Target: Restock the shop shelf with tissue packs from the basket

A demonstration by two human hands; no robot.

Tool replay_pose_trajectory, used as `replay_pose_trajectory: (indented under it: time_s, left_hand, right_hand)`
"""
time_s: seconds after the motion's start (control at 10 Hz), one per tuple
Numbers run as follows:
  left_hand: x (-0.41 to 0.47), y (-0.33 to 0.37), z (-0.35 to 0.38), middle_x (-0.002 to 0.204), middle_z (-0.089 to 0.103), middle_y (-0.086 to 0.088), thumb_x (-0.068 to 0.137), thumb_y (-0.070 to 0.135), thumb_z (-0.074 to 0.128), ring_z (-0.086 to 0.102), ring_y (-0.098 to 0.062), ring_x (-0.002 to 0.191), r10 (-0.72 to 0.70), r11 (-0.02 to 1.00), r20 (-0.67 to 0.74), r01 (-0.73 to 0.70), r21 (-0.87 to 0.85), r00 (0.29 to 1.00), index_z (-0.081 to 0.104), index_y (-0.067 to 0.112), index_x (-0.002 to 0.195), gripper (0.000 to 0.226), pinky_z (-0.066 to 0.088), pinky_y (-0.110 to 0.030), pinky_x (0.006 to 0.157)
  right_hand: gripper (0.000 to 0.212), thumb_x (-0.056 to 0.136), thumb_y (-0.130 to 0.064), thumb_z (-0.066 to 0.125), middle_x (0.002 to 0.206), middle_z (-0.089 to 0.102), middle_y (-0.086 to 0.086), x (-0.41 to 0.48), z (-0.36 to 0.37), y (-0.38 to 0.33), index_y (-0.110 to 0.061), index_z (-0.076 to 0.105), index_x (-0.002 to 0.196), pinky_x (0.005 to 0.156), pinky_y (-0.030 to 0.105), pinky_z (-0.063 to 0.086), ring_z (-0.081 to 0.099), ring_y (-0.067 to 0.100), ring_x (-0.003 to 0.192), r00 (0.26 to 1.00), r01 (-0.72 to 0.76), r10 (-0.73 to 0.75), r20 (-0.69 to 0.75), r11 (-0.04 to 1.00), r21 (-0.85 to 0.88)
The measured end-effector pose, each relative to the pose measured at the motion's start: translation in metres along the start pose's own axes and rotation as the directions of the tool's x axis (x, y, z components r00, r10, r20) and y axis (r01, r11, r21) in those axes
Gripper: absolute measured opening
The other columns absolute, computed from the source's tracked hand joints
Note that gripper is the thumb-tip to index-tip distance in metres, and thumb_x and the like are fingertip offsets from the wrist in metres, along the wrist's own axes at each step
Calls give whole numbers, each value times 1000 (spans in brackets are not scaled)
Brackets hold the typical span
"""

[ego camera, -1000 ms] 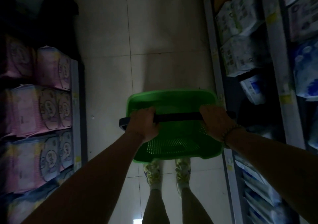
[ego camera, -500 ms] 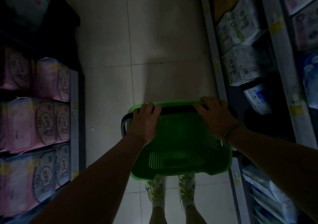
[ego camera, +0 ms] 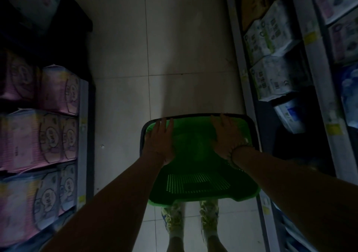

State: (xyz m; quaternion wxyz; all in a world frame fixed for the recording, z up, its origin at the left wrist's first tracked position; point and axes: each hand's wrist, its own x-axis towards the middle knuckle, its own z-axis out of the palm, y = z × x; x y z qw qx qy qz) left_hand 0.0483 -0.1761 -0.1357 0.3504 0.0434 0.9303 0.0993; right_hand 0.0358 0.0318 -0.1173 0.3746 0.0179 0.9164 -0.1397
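Tissue packs in pink wrapping (ego camera: 38,139) stand stacked in rows on the left shelf (ego camera: 83,104), flush with its front edge, and more packs in white and green wrapping (ego camera: 271,36) sit piled on the right shelf (ego camera: 237,44), with a blue and white pack (ego camera: 288,114) tilted just below them. Between the two shelves, over the tiled floor (ego camera: 184,48), a green plastic basket (ego camera: 193,182) hangs in front of the person, its perforated inner wall facing the camera. A black handle (ego camera: 195,114) lies folded along the basket's far rim and curves down its left side. The left hand (ego camera: 159,141) lies flat over the far left part of the rim, fingers straight and fingertips reaching the handle. The right hand (ego camera: 226,137) lies the same way over the far right part, fingers straight and spread on the rim, not curled round anything; a beaded bracelet (ego camera: 235,153) circles its wrist. Both forearms reach in from the lower corners. Below the basket's near edge a pair of pale yellow-green shoes (ego camera: 172,218) stands on the floor. Yellow price tags (ego camera: 311,37) sit on the right shelf's front edges. The light is dim, and the print on the packs cannot be read.
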Motion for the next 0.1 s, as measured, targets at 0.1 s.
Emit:
replay_pose_trajectory:
  time_s: [0.1]
  left_hand:
    - [-11, -1, -7, 161, -1, -8, 90, 25, 60, 5, -28, 148, -33, 999, 10, 34, -40, 999, 2, 17, 154, 87, 17, -45, 116]
  right_hand:
    - [72, 95, -32, 51, 158, 6, 10, -3, 3, 0, -14, 11, 152, 118, 41, 14, 8, 26, 145, 995, 58, -62, -82, 997, -56]
